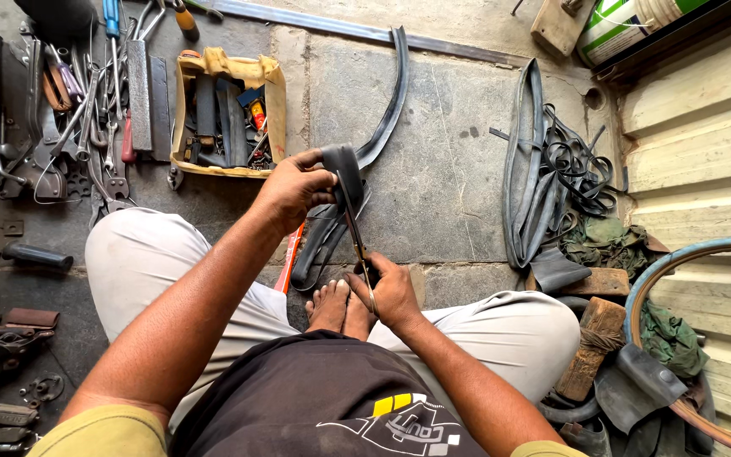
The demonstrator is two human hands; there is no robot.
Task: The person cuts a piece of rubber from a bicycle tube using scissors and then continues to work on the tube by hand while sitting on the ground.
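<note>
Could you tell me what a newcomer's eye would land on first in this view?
At centre, the left hand holds up a strip of black rubber tube while the right hand works scissors into it, above the person's bare feet. Upper left sits a yellow tray of parts beside scattered hand tools; loose black inner tubes pile up at right.

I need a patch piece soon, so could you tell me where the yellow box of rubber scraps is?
In the head view, the yellow box of rubber scraps sits upper left on the stone floor, just beyond the left hand.

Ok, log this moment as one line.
left hand: holds rubber strip | right hand: works scissors on strip | seated on stone floor
</note>
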